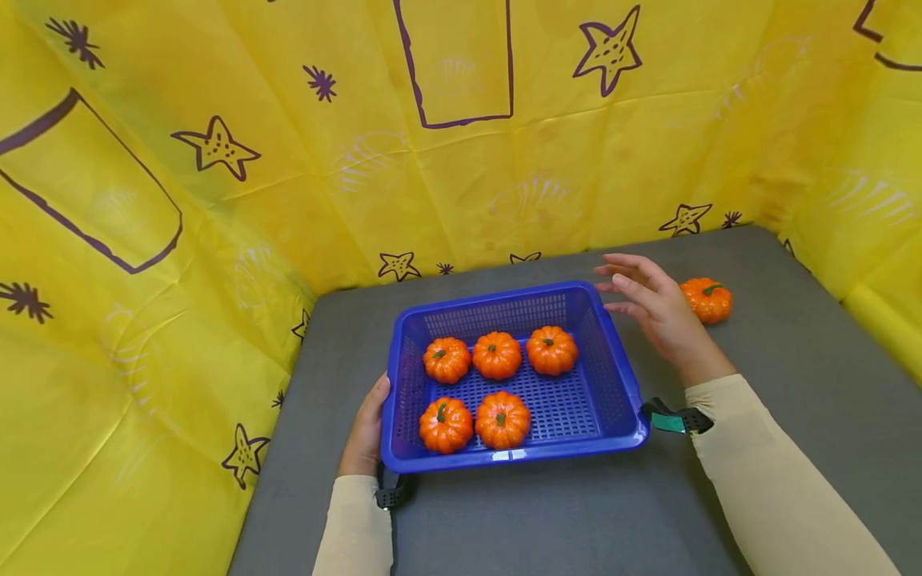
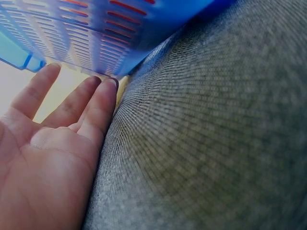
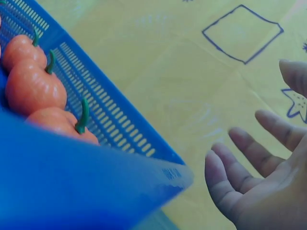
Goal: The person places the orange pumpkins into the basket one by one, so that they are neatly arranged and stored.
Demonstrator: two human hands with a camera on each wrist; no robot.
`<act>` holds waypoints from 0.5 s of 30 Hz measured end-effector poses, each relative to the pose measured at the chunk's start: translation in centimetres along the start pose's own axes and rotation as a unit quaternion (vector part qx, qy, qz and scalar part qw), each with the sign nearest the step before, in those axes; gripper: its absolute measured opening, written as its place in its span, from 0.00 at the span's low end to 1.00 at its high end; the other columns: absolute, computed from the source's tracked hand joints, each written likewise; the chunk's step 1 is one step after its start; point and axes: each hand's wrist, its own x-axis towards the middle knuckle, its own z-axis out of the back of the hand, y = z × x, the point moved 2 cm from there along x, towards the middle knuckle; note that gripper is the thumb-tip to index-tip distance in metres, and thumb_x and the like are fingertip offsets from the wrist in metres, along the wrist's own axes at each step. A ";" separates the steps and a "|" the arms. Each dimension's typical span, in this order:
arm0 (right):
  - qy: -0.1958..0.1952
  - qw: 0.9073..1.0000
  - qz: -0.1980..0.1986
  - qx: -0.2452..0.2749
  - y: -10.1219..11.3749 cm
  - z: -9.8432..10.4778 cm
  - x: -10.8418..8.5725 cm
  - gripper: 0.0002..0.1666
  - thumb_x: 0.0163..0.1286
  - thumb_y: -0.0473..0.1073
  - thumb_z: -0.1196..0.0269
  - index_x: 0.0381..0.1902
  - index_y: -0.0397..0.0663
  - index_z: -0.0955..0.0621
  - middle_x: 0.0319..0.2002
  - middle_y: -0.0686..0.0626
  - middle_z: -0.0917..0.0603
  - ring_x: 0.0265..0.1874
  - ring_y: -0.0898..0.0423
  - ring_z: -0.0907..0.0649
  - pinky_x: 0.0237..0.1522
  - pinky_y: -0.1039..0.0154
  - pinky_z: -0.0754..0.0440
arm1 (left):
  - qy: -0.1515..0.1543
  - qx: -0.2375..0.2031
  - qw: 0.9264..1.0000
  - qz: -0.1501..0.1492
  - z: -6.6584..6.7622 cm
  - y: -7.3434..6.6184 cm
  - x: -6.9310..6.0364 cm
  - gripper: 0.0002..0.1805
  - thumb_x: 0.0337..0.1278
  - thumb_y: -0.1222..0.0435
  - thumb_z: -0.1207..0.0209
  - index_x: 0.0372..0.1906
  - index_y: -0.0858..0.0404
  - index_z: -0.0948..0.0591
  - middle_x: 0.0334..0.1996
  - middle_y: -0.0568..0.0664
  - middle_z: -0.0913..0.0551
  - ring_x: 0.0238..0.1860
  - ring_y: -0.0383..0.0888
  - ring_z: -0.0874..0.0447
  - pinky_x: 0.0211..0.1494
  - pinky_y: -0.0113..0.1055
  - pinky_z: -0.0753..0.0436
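Note:
A blue plastic basket (image 1: pixel 515 457) with slotted walls holds several small orange pumpkins, three in a back row and two in front. My left hand (image 1: pixel 368 428) is at the basket's left side; in the left wrist view its fingers (image 2: pixel 72 103) reach out nearly straight against the slotted wall. Off the right back corner, my right hand (image 1: pixel 659 312) hovers with its fingers loosely spread and nothing in them. Just beyond it a single pumpkin (image 1: pixel 709 302) lies on the table, partly hidden by that hand. The right wrist view shows a gap between the fingers and the basket rim.
A dark grey cloth-like surface covers the table (image 1: pixel 504 528). Yellow sheeting (image 1: pixel 461 192) with purple starfish drawings hangs behind and along both sides. Each wrist wears a black strap, and the right strap (image 1: pixel 677 418) sits close to the basket's right front corner.

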 end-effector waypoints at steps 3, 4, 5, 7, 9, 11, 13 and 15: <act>-0.002 1.000 -0.001 -0.006 0.1 0.4 -0.2 0.21 0.87 0.37 0.44 0.72 0.43 0.21 0.63 0.40 0.18 0.60 0.44 0.19 0.55 0.58 0.15 | 0.000 -0.001 1.000 -0.001 0.0 0.0 0.0 0.35 0.86 0.46 0.57 0.84 0.62 0.37 0.64 0.59 0.19 0.55 0.50 0.14 0.58 0.45 0.13; -0.004 1.000 -0.003 -0.007 0.1 0.6 -0.3 0.20 0.87 0.37 0.44 0.72 0.45 0.21 0.63 0.40 0.18 0.60 0.44 0.19 0.55 0.59 0.15 | 0.000 0.000 1.000 -0.001 0.0 0.0 0.0 0.36 0.86 0.46 0.57 0.84 0.62 0.37 0.64 0.60 0.19 0.55 0.50 0.14 0.58 0.46 0.13; -0.006 1.000 -0.004 -0.008 0.1 0.8 -0.4 0.20 0.87 0.37 0.44 0.71 0.46 0.21 0.63 0.41 0.18 0.60 0.45 0.19 0.55 0.59 0.15 | 0.001 0.000 1.000 0.000 0.0 0.0 0.0 0.36 0.86 0.46 0.57 0.85 0.62 0.37 0.64 0.60 0.19 0.55 0.50 0.14 0.58 0.46 0.13; -0.009 1.000 -0.008 -0.011 0.0 1.1 -0.6 0.20 0.87 0.37 0.44 0.71 0.47 0.20 0.63 0.41 0.18 0.59 0.47 0.18 0.55 0.61 0.16 | 0.000 0.001 1.000 0.001 0.0 0.0 -0.1 0.35 0.86 0.46 0.57 0.85 0.61 0.37 0.65 0.60 0.19 0.56 0.50 0.14 0.58 0.46 0.13; -0.014 1.000 -0.012 -0.019 -0.1 1.5 -0.9 0.19 0.87 0.37 0.44 0.70 0.48 0.20 0.63 0.41 0.18 0.59 0.48 0.18 0.55 0.62 0.16 | 0.000 0.001 1.000 0.003 0.1 0.0 -0.1 0.35 0.86 0.46 0.57 0.85 0.60 0.37 0.65 0.60 0.19 0.56 0.51 0.14 0.58 0.47 0.13; -0.019 0.999 -0.015 -0.027 -0.3 1.8 -1.2 0.20 0.87 0.36 0.43 0.71 0.47 0.20 0.63 0.41 0.18 0.59 0.49 0.18 0.55 0.63 0.16 | -0.002 0.002 1.000 0.004 0.1 0.0 -0.1 0.35 0.86 0.46 0.56 0.85 0.60 0.37 0.65 0.61 0.19 0.56 0.51 0.14 0.58 0.47 0.13; -0.024 0.999 -0.017 -0.034 -0.5 2.2 -1.4 0.20 0.86 0.37 0.43 0.71 0.47 0.21 0.63 0.42 0.18 0.59 0.49 0.18 0.55 0.64 0.16 | -0.003 0.004 1.000 0.004 0.1 0.0 -0.1 0.35 0.86 0.46 0.56 0.85 0.60 0.37 0.66 0.61 0.20 0.56 0.51 0.14 0.59 0.47 0.13; -0.029 0.999 -0.018 -0.042 -0.7 2.5 -1.6 0.20 0.86 0.37 0.42 0.72 0.47 0.21 0.62 0.43 0.18 0.59 0.50 0.17 0.54 0.65 0.16 | -0.005 0.004 1.000 0.005 0.2 0.0 -0.1 0.36 0.85 0.45 0.55 0.85 0.59 0.36 0.66 0.61 0.20 0.56 0.51 0.14 0.58 0.47 0.13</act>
